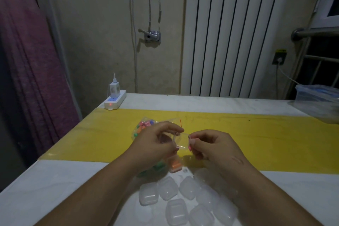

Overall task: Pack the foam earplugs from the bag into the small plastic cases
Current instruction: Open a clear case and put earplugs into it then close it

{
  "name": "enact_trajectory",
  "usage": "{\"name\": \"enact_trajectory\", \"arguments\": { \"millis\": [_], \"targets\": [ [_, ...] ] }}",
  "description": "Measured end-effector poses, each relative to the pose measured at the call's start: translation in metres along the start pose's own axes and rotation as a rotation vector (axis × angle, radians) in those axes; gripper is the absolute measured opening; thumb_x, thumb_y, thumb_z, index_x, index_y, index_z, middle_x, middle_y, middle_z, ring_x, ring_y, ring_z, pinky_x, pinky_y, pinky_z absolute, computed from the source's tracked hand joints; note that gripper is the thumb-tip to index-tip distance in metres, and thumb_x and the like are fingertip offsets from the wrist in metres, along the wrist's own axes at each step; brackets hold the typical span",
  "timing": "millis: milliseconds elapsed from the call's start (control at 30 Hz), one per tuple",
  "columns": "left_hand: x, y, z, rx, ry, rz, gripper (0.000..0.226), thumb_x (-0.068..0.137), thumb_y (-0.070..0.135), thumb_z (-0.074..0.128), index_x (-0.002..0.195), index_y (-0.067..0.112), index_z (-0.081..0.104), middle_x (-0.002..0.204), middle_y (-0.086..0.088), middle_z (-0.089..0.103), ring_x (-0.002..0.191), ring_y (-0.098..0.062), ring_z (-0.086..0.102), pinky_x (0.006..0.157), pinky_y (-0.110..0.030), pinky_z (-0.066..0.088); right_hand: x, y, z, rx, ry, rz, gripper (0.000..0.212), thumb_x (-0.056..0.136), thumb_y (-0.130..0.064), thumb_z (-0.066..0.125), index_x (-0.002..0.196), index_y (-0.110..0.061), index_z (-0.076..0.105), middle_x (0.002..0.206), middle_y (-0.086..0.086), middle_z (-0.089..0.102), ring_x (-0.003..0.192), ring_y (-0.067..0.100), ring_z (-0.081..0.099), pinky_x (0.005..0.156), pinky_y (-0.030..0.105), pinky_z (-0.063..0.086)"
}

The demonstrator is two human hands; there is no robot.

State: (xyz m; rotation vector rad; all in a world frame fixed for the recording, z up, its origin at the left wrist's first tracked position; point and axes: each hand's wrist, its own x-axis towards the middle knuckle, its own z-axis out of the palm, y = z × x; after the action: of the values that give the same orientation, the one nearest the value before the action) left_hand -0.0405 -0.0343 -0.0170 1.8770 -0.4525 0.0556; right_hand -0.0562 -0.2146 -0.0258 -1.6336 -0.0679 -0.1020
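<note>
Clear case point(180, 140) pinched between left hand point(156, 145) and right hand point(211, 146) fingertips. Bag point(165, 122) of bright earplugs point(145, 124) half hidden behind left fingers. Pink at right fingertips unclear.

Both forearms reach forward and converge at centre. The left hand point(156, 143) pinches a clear case point(181, 140), fingers curled. The right hand point(214, 147) pinches its opposite edge, fingers likewise curled.
</note>
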Motion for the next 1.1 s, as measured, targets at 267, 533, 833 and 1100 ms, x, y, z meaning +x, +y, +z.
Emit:
{"name": "enact_trajectory", "arguments": {
  "millis": [267, 533, 833, 1100],
  "targets": [
    [0.005, -0.007, 0.003, 0.140, 0.116, 0.045, 0.042, 0.074, 0.003, 0.078, 0.101, 0.033, 0.069, 0.092, 0.015, 0.066, 0.082, 0.000, 0.061, 0.070, -0.011, 0.052, -0.003, -0.006, -0.002, -0.007, 0.157, -0.230, 0.005, 0.085, -0.009, 0.073, 0.086, -0.012, 0.069, 0.077, 0.006, 0.075, 0.068, 0.016, 0.067, 0.065, 0.027, 0.058],
    [0.005, -0.004, 0.006, 0.155, 0.120, 0.050, 0.040, 0.071, 0.010, 0.082, 0.104, 0.029, 0.070, 0.091, 0.017, 0.065, 0.083, 0.014, 0.057, 0.068, -0.004, 0.046, -0.006, 0.001, 0.013, -0.376, 0.156, -0.379, 0.018, 0.085, -0.019, 0.074, 0.082, -0.035, 0.066, 0.078, -0.019, 0.070, 0.063, 0.003, 0.059, 0.058, 0.013, 0.045],
    [0.008, -0.009, 0.005, 0.030, 0.127, 0.008, 0.040, 0.067, 0.006, 0.084, 0.093, 0.034, 0.071, 0.091, 0.014, 0.069, 0.085, 0.002, 0.065, 0.076, -0.015, 0.054, 0.000, 0.007, 0.015, -0.682, 0.199, -0.509, 0.010, 0.084, -0.023, 0.073, 0.084, -0.033, 0.072, 0.075, -0.025, 0.060, 0.071, -0.001, 0.052, 0.059, 0.014, 0.032],
    [0.006, -0.007, 0.006, 0.009, 0.079, -0.026, 0.038, 0.070, 0.003, 0.081, 0.100, 0.025, 0.071, 0.093, 0.010, 0.069, 0.080, 0.008, 0.064, 0.065, -0.007, 0.049, 0.001, 0.007, 0.016, -0.674, 0.264, -0.413, 0.005, 0.087, -0.032, 0.070, 0.089, -0.032, 0.074, 0.088, -0.015, 0.056, 0.079, -0.003, 0.051, 0.059, 0.010, 0.033]
  ]
}}
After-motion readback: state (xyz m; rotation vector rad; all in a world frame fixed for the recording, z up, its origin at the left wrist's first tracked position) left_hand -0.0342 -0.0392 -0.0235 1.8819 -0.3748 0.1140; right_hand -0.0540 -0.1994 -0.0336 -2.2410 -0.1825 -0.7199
